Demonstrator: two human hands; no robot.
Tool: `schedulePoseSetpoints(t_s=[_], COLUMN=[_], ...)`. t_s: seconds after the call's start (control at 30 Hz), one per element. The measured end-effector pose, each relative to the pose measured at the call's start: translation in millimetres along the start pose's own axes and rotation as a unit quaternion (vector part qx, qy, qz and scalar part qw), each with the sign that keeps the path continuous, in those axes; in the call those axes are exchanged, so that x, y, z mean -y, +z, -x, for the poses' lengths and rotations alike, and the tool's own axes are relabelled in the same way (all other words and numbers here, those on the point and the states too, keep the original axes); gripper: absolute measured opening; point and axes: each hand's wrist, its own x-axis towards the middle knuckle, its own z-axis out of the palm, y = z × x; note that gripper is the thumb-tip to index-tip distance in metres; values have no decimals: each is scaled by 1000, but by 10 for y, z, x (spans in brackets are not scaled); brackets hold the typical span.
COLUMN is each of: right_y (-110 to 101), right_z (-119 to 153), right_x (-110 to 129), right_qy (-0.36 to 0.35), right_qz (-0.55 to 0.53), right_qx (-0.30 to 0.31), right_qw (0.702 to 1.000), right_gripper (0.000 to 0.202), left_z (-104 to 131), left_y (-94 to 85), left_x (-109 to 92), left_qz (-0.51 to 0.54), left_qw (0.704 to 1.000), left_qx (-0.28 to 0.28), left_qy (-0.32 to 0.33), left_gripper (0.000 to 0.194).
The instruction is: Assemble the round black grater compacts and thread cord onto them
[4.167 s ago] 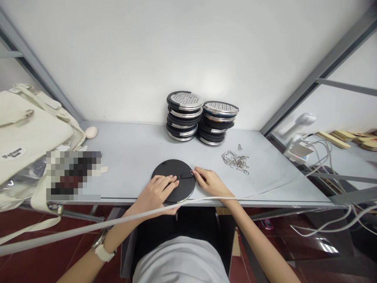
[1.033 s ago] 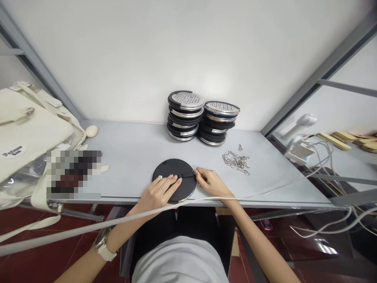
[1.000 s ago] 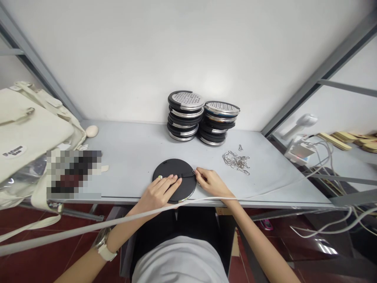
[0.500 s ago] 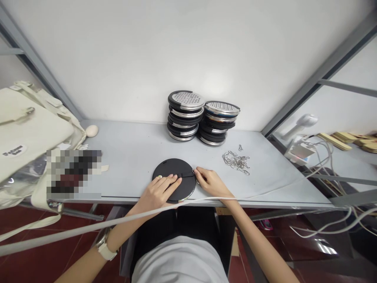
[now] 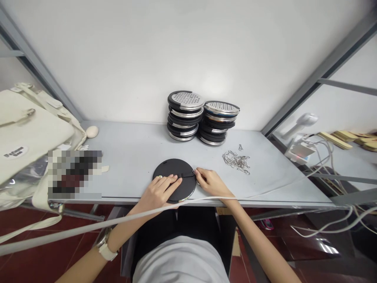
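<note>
A flat round black disc [image 5: 184, 190] with a shiny edge lies at the table's front edge, a dark strap [image 5: 186, 174] running across it to its right side. My left hand [image 5: 161, 189] rests on the disc with its fingers stretched over the top near the strap; the thumb is at the near edge. At the strap's right end, my right hand [image 5: 210, 181] is closed in a pinch on a small metal clip [image 5: 194, 171], mostly hidden by the fingertips. Several loose metal clips [image 5: 237, 161] lie in a pile beyond my right hand.
Two stacks of round black-and-silver discs [image 5: 186, 100] with perforated tops stand by the wall. A cream bag [image 5: 32, 125] and a pale egg-shaped object [image 5: 92, 131] are left. A white cable [image 5: 123, 218] crosses before my forearms. A white handheld device [image 5: 303, 122] stands right.
Almost nothing differs. Both hands keep their places on the disc and at the strap's end; the view has shifted very slightly.
</note>
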Motion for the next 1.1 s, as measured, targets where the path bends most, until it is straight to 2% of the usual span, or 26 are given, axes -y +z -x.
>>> schedulePoseSetpoints(t_s=[0.17,0.43,1.1], right_y=[-35,-50,-70], right_z=[-8,-14,-34], right_x=[19,26,39], right_qy=[-6,-11,-15], right_qz=[5,28,60], right_qx=[23,38,56], right_qw=[1000,999,997], right_gripper=[33,31,33], left_z=[-10,-99,-93], left_y=[2,-62,-69], left_x=[13,-6,-2], left_qz=[8,8,-8], left_qw=[1000,999,999], left_qx=[-1,-40,-29], left_qy=[2,25,36], left_gripper=[57,52,51])
